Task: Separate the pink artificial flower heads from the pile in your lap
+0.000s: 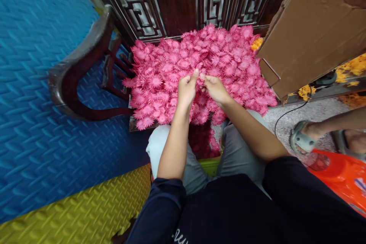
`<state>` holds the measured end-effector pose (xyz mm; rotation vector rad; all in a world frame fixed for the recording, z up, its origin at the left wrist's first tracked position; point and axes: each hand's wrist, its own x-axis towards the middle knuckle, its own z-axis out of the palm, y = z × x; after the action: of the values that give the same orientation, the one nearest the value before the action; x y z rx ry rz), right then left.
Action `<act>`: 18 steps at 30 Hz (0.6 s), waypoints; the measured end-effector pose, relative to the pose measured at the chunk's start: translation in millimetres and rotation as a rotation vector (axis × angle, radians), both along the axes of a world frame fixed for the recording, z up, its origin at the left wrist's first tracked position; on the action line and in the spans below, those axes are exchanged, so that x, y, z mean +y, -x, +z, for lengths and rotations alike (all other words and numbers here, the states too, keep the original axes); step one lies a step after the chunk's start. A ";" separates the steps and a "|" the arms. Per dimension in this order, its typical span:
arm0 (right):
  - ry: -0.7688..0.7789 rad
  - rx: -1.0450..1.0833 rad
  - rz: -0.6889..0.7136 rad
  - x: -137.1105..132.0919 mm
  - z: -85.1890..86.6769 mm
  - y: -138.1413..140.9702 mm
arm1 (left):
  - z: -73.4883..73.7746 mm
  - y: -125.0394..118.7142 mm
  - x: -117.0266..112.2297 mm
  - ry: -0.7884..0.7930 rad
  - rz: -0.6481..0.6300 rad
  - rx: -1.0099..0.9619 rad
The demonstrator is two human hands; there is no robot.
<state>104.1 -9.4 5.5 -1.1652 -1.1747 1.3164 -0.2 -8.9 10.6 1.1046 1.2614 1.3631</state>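
Note:
A big heap of pink artificial flowers (pixel 228 57) covers the seat of a dark wooden chair (pixel 82 68) in front of my knees. My left hand (pixel 187 89) and my right hand (pixel 214 88) meet over the middle of the heap, fingertips together. Both pinch the same small pink flower piece (pixel 201 77) between thumb and fingers. More pink flowers lie in a green container (pixel 210 164) between my legs.
A brown cardboard box (pixel 311 34) stands at the right, with yellow flowers (pixel 353 66) behind it. Another person's foot in a grey sandal (pixel 303 139) rests on the floor beside an orange plastic bag (pixel 343 177). Blue and yellow foam mats (pixel 42 129) lie at left. A carved dark cabinet (pixel 183 0) stands behind.

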 end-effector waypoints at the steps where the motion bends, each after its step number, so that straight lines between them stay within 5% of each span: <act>1: 0.000 0.005 -0.010 0.2 -0.7 0.6 | -0.2 -0.5 0.0 -0.009 0.005 0.004; 10: -0.018 0.066 -0.030 0.7 1.1 -10.0 | 3.8 -1.8 -3.4 0.005 0.000 -0.012; 18: 0.115 0.107 -0.105 9.0 -4.4 -15.3 | -5.5 28.0 12.4 -0.071 0.260 0.215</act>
<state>119.4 -0.4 1.1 -1.2064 -0.9584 1.3626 -28.1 3.6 5.0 1.1916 1.5670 1.5212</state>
